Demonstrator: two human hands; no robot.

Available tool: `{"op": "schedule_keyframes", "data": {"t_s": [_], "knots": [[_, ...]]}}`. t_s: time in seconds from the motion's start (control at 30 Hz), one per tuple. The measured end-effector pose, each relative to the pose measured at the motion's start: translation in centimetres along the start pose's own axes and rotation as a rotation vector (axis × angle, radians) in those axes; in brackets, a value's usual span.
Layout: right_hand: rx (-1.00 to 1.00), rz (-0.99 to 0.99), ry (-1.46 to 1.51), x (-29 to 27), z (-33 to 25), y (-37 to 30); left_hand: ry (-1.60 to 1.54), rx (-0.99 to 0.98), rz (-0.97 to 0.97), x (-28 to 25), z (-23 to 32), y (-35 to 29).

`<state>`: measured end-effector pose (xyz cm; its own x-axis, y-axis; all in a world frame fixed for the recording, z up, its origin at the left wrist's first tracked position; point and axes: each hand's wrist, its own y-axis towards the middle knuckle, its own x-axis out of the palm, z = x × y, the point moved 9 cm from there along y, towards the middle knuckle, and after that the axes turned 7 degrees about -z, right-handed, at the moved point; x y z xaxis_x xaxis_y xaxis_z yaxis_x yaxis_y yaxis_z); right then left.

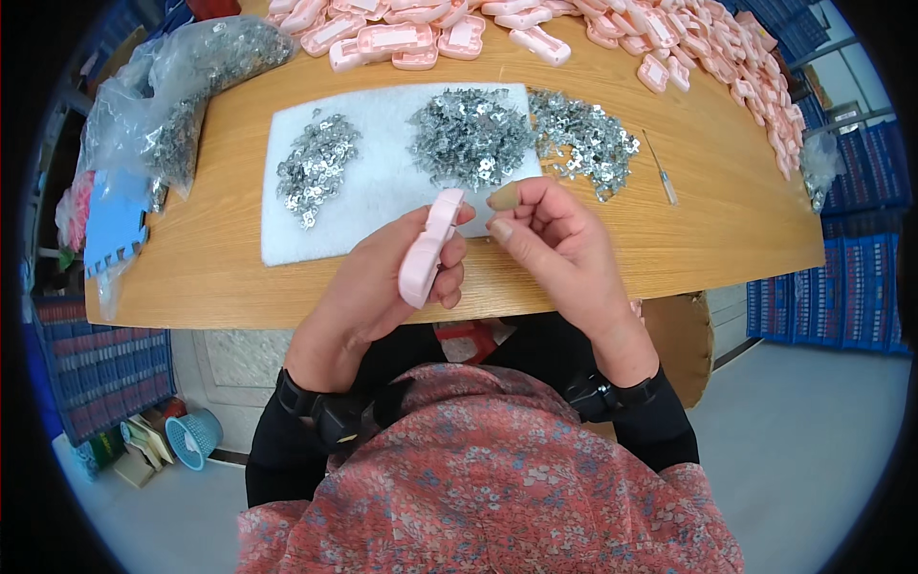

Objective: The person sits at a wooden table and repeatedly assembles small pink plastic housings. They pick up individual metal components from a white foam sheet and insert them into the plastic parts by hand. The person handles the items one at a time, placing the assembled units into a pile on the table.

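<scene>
My left hand (368,273) is wrapped round a pale pink plastic casing (430,251), tilted on edge with its narrow side facing up. Just right of it is my right hand (564,253), its thumb and forefinger bent toward each other and the other fingers curled. A tan finger cot (504,197) covers the forefinger tip. Whatever small thing the right fingertips may hold is too small to make out. Beyond both hands, a white foam sheet (382,206) bears a large heap of small metal clips (473,137) and a smaller pile of clips (317,167) at its left.
More metal clips (593,143) spill onto the wooden table (727,230) right of the sheet. A thin screwdriver (666,182) lies beyond them. Many pink casings (397,40) line the far edge. At left sit a plastic bag of metal parts (177,105) and a blue foam mat (115,225).
</scene>
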<state>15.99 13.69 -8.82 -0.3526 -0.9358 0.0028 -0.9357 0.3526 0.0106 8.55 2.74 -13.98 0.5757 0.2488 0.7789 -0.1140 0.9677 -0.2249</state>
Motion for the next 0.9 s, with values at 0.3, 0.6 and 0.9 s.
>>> {"op": "schedule_keyframes", "data": {"t_s": [0.3,0.6,0.9], "knots": [[-0.014,-0.020,-0.211,1.2,-0.3,0.6,-0.270,-0.062,-0.121,0.5,-1.4,-0.2],[0.115,-0.058,-0.223,0.7,0.9,0.9,-0.242,-0.113,-0.169,1.0,-1.6,-0.6],[-0.181,0.064,-0.222,0.4,-1.3,-0.8,-0.276,-0.070,-0.090,1.5,-1.4,0.0]]}}
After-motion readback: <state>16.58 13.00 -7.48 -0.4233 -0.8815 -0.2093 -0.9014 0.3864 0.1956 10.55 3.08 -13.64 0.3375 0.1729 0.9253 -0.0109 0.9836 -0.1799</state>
